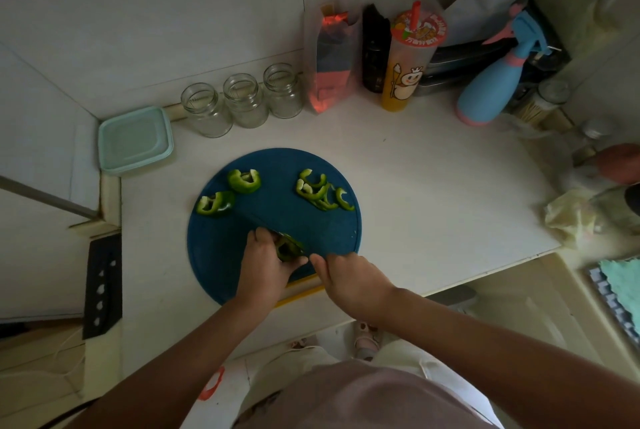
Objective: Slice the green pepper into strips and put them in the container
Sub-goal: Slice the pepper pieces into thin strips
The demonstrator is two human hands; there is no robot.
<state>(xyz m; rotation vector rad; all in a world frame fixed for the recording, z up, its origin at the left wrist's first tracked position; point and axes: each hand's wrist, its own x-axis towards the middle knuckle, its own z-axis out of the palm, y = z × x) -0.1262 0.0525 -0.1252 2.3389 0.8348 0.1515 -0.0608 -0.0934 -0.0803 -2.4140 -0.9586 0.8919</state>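
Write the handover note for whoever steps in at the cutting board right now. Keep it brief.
Left hand holds down a pepper piece on the blue board. Right hand grips the knife, blade across that piece.
Done: a pile of strips on the board's right side.
Left: finish this piece, cut the two larger pieces, then move all strips to the container, which is lidded, far left.

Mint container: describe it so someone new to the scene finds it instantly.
Start at the round blue cutting board on the white counter. Beyond its left edge, three clear glass jars line the wall. Left of them sits the container: the only flat, square, pale mint box, lid on.
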